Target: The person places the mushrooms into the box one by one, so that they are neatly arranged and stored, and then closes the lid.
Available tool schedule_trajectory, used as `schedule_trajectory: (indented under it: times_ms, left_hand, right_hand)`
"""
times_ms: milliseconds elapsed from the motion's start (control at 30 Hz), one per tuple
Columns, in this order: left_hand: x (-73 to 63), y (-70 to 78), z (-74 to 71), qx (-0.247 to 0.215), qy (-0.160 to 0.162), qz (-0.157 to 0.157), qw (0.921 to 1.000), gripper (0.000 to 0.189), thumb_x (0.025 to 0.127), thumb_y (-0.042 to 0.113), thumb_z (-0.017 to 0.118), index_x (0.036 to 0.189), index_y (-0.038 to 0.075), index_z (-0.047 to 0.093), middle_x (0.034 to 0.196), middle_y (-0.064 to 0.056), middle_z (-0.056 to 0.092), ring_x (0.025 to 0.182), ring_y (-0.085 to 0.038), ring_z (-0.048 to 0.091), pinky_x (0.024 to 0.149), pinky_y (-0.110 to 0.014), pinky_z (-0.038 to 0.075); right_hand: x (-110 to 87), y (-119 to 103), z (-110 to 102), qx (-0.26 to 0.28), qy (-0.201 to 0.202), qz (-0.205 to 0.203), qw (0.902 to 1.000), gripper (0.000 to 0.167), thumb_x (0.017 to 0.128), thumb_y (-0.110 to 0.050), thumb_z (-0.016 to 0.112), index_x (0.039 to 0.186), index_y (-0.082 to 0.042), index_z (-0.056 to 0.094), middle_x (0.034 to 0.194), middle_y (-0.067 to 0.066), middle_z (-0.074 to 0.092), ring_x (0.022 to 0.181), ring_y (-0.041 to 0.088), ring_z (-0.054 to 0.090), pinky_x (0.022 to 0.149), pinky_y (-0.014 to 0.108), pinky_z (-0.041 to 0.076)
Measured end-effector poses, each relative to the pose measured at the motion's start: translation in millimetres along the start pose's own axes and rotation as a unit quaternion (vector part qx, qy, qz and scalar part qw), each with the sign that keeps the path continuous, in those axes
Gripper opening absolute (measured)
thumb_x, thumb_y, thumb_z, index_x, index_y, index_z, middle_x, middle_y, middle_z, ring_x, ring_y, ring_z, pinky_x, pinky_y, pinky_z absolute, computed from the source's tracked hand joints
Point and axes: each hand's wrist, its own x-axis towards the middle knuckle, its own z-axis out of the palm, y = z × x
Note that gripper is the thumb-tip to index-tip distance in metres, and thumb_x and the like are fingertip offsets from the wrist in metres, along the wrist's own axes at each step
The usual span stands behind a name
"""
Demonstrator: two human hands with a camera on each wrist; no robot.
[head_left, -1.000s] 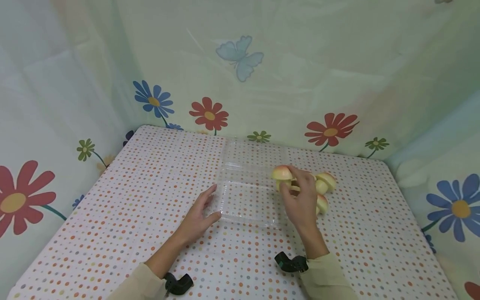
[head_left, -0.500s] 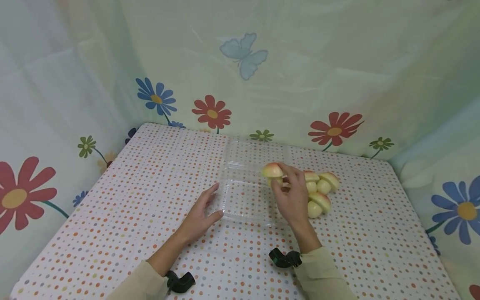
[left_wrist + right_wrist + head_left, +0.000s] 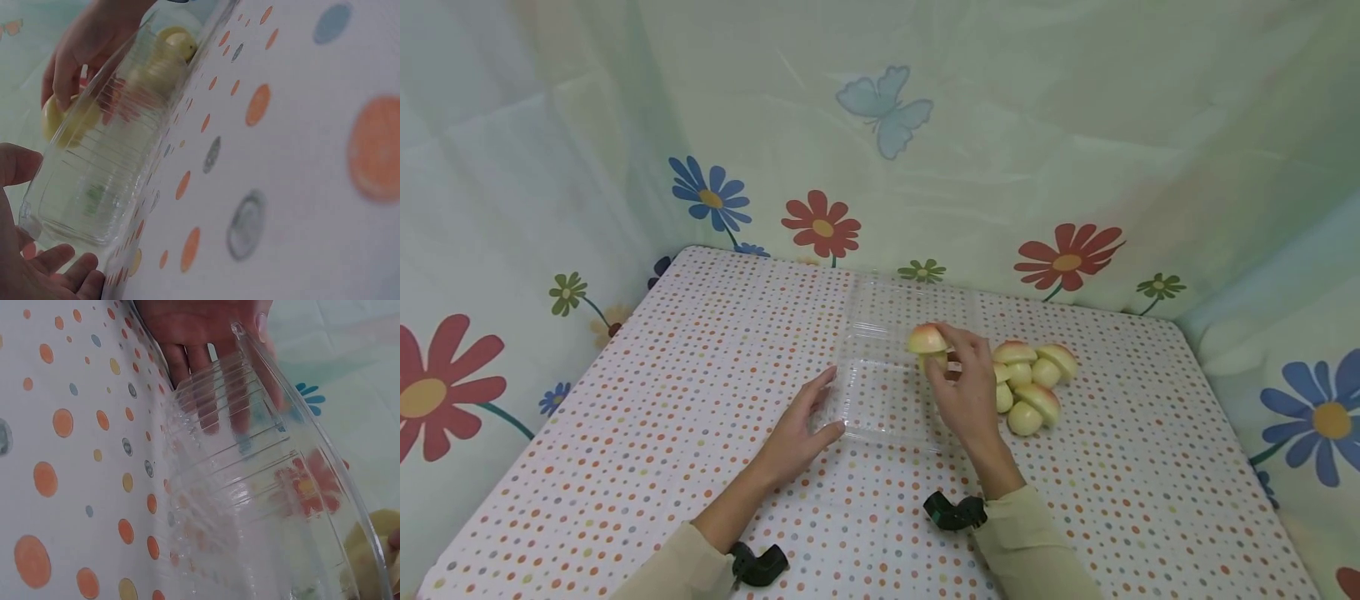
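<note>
A clear plastic clamshell box (image 3: pixel 883 400) lies with its lid (image 3: pixel 887 302) folded back toward the wall. My left hand (image 3: pixel 796 432) rests at the box's left side, fingers loosely spread along the outer wall and thumb at the near corner. With thumb and fingers, my right hand (image 3: pixel 966 387) pinches a toy mushroom (image 3: pixel 927 340), yellow with a reddish cap, over the right part of the box. Through the clear wall in the left wrist view the same mushroom (image 3: pixel 70 125) shows near the rim. In the right wrist view, left fingers (image 3: pixel 203 394) show behind the ribbed wall.
Several more toy mushrooms (image 3: pixel 1033 404) lie clustered on the dotted tablecloth (image 3: pixel 1120 467), just right of my right hand. Flowered curtains (image 3: pixel 970 167) enclose the table at the back and sides. Black camera mounts (image 3: pixel 955 510) sit at both wrists.
My right hand has carried the mushroom leftward from the cluster to over the box, uncovering the other mushrooms. The left hand has stayed in place at the box's side.
</note>
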Motion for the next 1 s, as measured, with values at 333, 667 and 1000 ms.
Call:
schedule_trajectory:
  times_ms: [333, 667, 1000]
  left_hand:
    - [-0.7, 0.2, -0.8, 0.002, -0.003, 0.003, 1.0, 0.08, 0.098, 0.017, 0.065, 0.166, 0.015, 0.023, 0.17, -0.011, 0.027, 0.155, -0.039, 0.03, 0.128, -0.057, 0.026]
    - [0.7, -0.1, -0.6, 0.008, -0.004, 0.0, 1.0, 0.079, 0.098, 0.017, 0.065, 0.165, 0.016, 0.024, 0.169, -0.009, 0.029, 0.154, -0.037, 0.032, 0.128, -0.054, 0.027]
    - [-0.8, -0.6, -1.1, 0.006, -0.005, -0.007, 0.9999, 0.079, 0.098, 0.016, 0.065, 0.166, 0.02, 0.024, 0.169, -0.007, 0.028, 0.155, -0.035, 0.032, 0.129, -0.053, 0.026]
  right_hand:
    - [0.8, -3, 10, -0.016, -0.011, -0.017, 0.9997, 0.05, 0.093, -0.007, 0.066, 0.143, -0.013, 0.062, 0.139, 0.019, 0.052, 0.105, 0.03, 0.066, 0.077, 0.03, 0.061]
    - [0.6, -3, 20, -0.021, -0.016, -0.038, 0.9989, 0.051, 0.091, -0.006, 0.066, 0.141, -0.013, 0.063, 0.135, 0.02, 0.054, 0.102, 0.032, 0.067, 0.075, 0.039, 0.065]
    - [-0.7, -7, 30, -0.018, -0.042, -0.039, 0.9982, 0.051, 0.091, -0.006, 0.067, 0.141, -0.014, 0.063, 0.134, 0.018, 0.054, 0.102, 0.034, 0.067, 0.076, 0.044, 0.065]
